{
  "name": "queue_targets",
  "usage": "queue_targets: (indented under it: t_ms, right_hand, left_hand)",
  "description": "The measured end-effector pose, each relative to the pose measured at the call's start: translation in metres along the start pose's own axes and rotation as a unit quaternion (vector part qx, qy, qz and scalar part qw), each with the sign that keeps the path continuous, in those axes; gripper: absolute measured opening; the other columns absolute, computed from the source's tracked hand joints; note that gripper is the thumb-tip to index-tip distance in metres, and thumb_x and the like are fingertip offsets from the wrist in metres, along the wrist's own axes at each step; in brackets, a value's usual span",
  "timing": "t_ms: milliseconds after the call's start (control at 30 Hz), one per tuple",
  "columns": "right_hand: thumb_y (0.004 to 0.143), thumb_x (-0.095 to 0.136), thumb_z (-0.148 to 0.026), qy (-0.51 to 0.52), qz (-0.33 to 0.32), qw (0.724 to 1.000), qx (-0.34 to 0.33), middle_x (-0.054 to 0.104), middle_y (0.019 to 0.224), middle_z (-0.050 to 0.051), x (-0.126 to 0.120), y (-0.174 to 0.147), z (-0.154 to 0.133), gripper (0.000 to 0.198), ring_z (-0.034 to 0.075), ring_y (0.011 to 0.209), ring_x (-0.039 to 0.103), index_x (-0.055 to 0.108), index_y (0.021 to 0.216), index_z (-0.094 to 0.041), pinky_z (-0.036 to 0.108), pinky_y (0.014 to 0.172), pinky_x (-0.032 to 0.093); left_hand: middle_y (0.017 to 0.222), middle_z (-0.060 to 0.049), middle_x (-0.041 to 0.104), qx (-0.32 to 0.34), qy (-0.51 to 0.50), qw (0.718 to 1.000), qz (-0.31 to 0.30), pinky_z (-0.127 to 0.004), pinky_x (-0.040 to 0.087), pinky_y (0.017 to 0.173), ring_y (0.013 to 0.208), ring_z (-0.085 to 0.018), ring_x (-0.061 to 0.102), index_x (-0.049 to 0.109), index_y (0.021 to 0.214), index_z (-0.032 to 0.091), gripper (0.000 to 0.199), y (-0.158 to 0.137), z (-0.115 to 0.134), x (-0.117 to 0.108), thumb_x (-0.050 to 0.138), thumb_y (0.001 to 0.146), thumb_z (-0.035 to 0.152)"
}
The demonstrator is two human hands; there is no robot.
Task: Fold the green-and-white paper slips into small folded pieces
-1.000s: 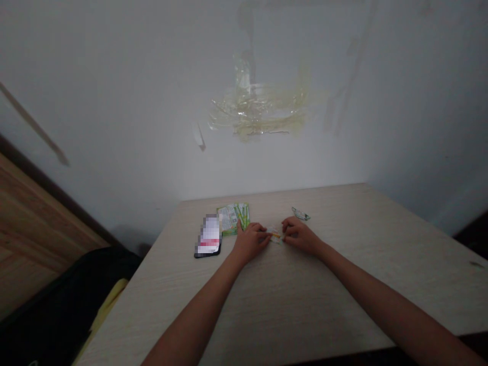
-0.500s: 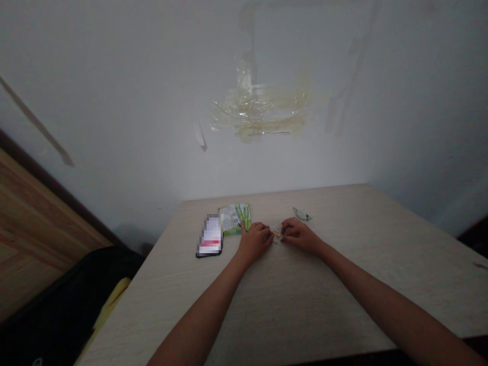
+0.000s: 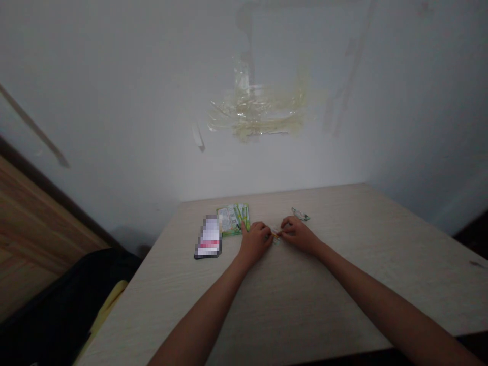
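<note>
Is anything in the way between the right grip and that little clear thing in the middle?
Nothing visible is. The right grip is right at the small clear item, opposite the left grip. The green cards and phone lie off to the left; the small packet lies beyond the right grip, clear of that path.

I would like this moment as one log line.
left hand: at small clear item; right hand: at same item; phone, green packets: on table

Free tabletop (image 3: 373, 239) rightward, leftward obstacle: phone (image 3: 208, 243)
</note>
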State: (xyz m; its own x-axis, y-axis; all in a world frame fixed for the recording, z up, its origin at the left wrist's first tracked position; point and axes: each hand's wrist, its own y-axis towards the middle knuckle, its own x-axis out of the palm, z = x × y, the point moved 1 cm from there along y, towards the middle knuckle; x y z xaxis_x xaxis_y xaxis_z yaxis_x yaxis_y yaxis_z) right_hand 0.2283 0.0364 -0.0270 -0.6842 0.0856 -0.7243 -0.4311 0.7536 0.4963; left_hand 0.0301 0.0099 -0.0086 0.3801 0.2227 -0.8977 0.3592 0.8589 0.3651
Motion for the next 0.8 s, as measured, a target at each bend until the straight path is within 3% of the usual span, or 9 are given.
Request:
queue_targets:
  t_ms: [233, 633, 800]
  right_hand:
    - [0.083, 0.064, -0.021, -0.067, 0.023, 0.997, -0.029, 0.060, 0.100, 0.009, 0.001, 0.002, 0.004, 0.014, 0.022, 0.100, 0.054, 0.078, 0.086, -0.024, 0.042, 0.093, 0.044]
    - [0.088, 0.059, -0.027, -0.157, 0.024, 0.987, 0.022, 0.059, 0.100, 0.012, 0.009, 0.010, 0.001, 0.020, 0.024, 0.098, 0.055, 0.077, 0.097, -0.022, 0.040, 0.090, 0.046]
    - [0.088, 0.059, -0.028, -0.155, 0.029, 0.987, 0.015, 0.060, 0.100, 0.012, 0.012, 0.011, 0.004, 0.021, 0.025, 0.097, 0.055, 0.077, 0.098, -0.023, 0.040, 0.088, 0.046]
  left_hand:
    - [0.109, -0.002, 0.066, -0.015, -0.007, 1.000, -0.014, -0.073, 0.007, 0.106, 0.129, -0.029, 0.040, 0.068, 0.089, 0.030, 0.013, 0.000, -0.004, 0.001, 0.059, 0.087, 0.038]
    - [0.108, -0.001, 0.067, -0.011, -0.006, 1.000, -0.015, -0.075, 0.005, 0.105, 0.128, -0.029, 0.041, 0.069, 0.091, 0.031, 0.016, -0.001, -0.005, 0.000, 0.057, 0.088, 0.041]
    - [0.108, -0.002, 0.066, -0.010, 0.002, 1.000, -0.015, -0.074, 0.006, 0.106, 0.126, -0.028, 0.043, 0.069, 0.093, 0.031, 0.017, -0.001, -0.004, 0.000, 0.057, 0.088, 0.041]
